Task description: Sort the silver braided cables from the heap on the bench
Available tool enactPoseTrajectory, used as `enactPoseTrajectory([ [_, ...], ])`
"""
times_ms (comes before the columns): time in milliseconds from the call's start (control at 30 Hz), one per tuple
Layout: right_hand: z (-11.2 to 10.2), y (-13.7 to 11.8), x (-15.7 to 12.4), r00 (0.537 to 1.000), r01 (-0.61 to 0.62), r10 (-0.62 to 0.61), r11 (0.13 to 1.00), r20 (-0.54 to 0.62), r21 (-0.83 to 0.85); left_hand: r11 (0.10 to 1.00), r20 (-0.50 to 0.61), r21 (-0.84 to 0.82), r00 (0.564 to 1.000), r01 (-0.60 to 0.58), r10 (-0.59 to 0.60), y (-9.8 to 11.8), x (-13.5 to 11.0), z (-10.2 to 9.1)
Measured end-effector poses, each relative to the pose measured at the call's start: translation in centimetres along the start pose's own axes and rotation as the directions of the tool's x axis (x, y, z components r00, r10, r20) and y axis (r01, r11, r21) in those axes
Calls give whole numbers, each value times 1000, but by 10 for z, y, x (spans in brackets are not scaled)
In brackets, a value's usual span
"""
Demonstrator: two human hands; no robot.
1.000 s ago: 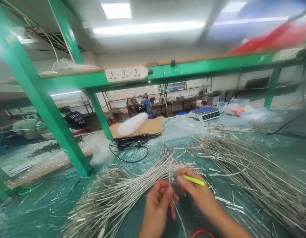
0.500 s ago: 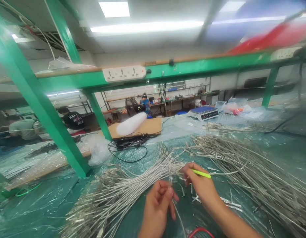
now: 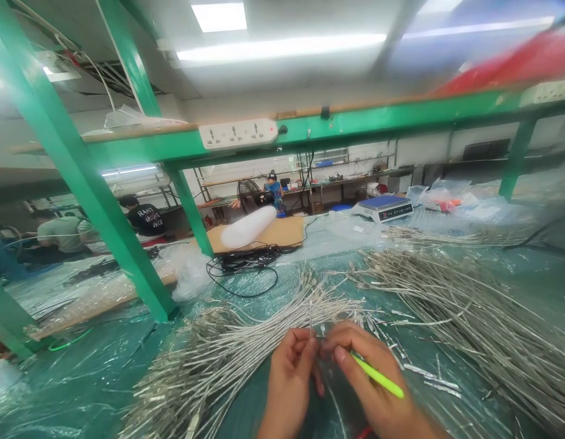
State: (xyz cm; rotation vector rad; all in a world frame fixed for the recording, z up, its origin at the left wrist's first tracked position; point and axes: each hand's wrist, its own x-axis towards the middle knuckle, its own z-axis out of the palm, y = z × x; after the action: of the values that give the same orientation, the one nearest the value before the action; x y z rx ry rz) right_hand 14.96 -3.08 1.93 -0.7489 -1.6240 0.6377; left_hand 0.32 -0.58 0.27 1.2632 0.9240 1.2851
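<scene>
My left hand (image 3: 289,381) pinches the end of a thin silver cable (image 3: 311,317) that rises between my fingertips. My right hand (image 3: 371,381) meets it at the same spot, thumb and forefinger on the cable end, with a lime-green stick (image 3: 378,378) held along the fingers. Both hands hover over a long bundle of silver cables (image 3: 227,353) that lies across the green, plastic-covered bench (image 3: 72,396). A larger heap of silver cables (image 3: 465,305) spreads to the right.
A green steel post (image 3: 76,164) and crossbeam with a white power strip (image 3: 239,133) frame the bench. Behind lie a black cord coil (image 3: 245,262), a white foam roll (image 3: 248,227) and a blue-topped scale (image 3: 385,207). Other people (image 3: 142,216) work at far benches.
My right hand reached out to the cable bundle, then drew back to meet my left hand. The green stick now points down to the right. The view shifted slightly.
</scene>
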Motion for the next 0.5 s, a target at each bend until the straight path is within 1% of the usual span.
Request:
enactPoseTrajectory([
  [100, 2, 2, 2, 1000, -21, 21, 1000, -2, -4, 1000, 12, 20, 1000, -13, 13, 0, 0, 1],
  [233, 2, 5, 4, 999, -38, 38, 999, -25, -3, 999, 19, 34, 1000, 2, -3, 0, -1, 0],
  [500, 2, 5, 4, 1000, -7, 7, 1000, -29, -14, 999, 37, 28, 999, 19, -20, 0, -2, 0],
])
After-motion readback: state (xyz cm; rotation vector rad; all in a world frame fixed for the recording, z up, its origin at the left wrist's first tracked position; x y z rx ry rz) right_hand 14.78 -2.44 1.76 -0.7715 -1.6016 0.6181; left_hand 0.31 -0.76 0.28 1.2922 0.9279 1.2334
